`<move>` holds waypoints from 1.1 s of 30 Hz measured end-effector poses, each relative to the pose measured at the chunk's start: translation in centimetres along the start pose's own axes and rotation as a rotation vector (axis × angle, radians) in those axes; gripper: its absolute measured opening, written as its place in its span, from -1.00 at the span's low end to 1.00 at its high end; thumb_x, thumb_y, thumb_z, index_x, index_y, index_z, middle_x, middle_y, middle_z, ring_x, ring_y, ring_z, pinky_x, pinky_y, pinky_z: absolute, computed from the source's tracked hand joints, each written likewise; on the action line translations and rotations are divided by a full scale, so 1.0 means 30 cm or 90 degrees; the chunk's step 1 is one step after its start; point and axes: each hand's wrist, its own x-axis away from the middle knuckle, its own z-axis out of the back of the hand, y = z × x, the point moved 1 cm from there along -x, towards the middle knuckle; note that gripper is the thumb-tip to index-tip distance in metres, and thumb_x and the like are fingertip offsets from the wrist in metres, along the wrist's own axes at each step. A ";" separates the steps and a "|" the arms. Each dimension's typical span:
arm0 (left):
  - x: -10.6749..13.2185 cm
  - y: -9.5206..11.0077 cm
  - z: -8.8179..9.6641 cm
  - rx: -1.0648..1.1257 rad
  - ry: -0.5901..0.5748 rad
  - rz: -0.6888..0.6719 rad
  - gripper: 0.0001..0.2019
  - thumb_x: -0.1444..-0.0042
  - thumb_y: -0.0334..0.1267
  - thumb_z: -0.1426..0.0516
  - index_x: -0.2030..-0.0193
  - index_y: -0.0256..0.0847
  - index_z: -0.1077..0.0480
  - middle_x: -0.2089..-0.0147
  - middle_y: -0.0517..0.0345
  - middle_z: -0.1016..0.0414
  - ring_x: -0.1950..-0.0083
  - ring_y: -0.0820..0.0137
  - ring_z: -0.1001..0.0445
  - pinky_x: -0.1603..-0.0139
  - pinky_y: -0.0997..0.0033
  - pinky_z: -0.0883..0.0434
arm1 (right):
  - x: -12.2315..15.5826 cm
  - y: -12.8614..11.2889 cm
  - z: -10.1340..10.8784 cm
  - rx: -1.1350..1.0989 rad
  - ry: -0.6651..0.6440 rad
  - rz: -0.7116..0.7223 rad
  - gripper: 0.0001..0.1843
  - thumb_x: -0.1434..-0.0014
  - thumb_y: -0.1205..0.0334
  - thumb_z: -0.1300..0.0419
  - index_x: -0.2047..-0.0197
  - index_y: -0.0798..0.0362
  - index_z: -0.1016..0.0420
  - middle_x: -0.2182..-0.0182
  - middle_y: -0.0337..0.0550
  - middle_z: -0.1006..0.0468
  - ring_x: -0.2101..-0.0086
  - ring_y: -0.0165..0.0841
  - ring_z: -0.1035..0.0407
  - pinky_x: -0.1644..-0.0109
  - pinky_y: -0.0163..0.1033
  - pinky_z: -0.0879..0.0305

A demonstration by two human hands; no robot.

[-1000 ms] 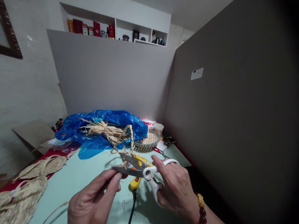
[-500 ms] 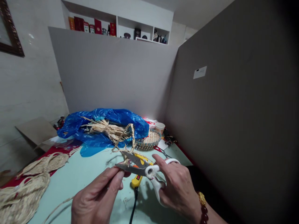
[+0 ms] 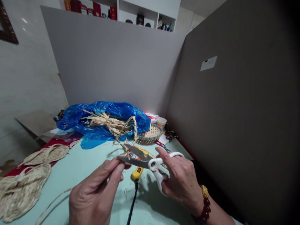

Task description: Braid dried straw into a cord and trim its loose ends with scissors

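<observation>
My right hand [image 3: 181,181] grips white-handled scissors [image 3: 150,164], whose blades are parted and point left. My left hand [image 3: 96,193] pinches a small braided straw loop [image 3: 130,131] at its lower end, just where the blades meet it. The loop stands up above the blades. A yellow tool [image 3: 137,173] with a black cord lies on the pale green table [image 3: 77,175] under the scissors. A bead bracelet sits on my right wrist.
A blue plastic bag [image 3: 103,122] with a bundle of dry straw [image 3: 105,123] lies behind. A small woven basket [image 3: 150,135], a paper cup [image 3: 161,122] and red-handled scissors [image 3: 161,145] sit at the back right. Braided straw heaps [image 3: 23,187] lie left. Grey partition boards [image 3: 234,109] close in back and right.
The view has tilted down and shifted a little. Both hands and the scissors keep nearly the same pose at the straw loop.
</observation>
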 end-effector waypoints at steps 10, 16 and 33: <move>0.003 -0.009 0.003 0.015 -0.019 0.019 -0.83 0.09 -0.18 -0.34 0.29 0.05 -0.65 0.35 0.30 -0.67 0.38 0.46 -0.51 0.25 0.61 -0.46 | -0.016 0.004 0.014 -0.020 0.011 0.004 -0.29 0.17 0.40 -0.09 -0.15 0.19 -0.30 0.48 -0.12 -0.55 0.47 -0.24 -0.40 0.33 -0.17 -0.31; -0.002 -0.001 0.007 0.097 -0.073 0.074 -0.80 0.12 -0.16 -0.35 0.28 -0.05 -0.63 0.38 0.26 -0.62 0.35 0.45 -0.50 0.26 0.63 -0.44 | -0.011 0.009 0.003 -0.034 0.002 0.005 -0.31 0.11 0.37 -0.11 -0.17 0.17 -0.27 0.46 -0.12 -0.56 0.48 -0.26 -0.39 0.33 -0.19 -0.31; -0.015 0.009 0.006 0.090 -0.061 0.032 -0.86 0.11 -0.25 -0.33 0.34 0.03 -0.64 0.27 0.34 -0.67 0.24 0.47 -0.52 0.19 0.73 -0.42 | -0.010 0.005 0.020 -0.010 0.010 0.038 -0.36 0.08 0.38 -0.08 -0.14 0.21 -0.29 0.47 -0.08 -0.55 0.44 -0.22 -0.42 0.32 -0.15 -0.35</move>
